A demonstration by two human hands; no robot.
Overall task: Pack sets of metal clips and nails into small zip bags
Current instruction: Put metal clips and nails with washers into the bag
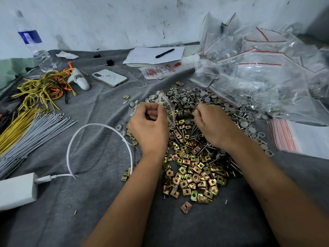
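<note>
Two hands: left hand (148, 125) w/ one zip bag (166, 107), right hand (214, 124) over clips (192, 175).

A makeshift piecework packing station, by the look of it, more back-room workshop than shop floor. The counter (85, 202) is draped in a wrinkled grey cloth, backed by a scuffed, stained white wall (106, 20). Under the hands spreads a loose heap of brass-coloured metal clips (192, 177), running into grey caps and nails (195, 98) just beyond them. Right of the hands, a mound of clear zip bags (258, 68) with red seal lines. Left of them, bundled grey and yellow ties (26, 129). Beyond the hands, a pen on paper (164, 53), possibly a tally sheet, too faint to read.
</note>
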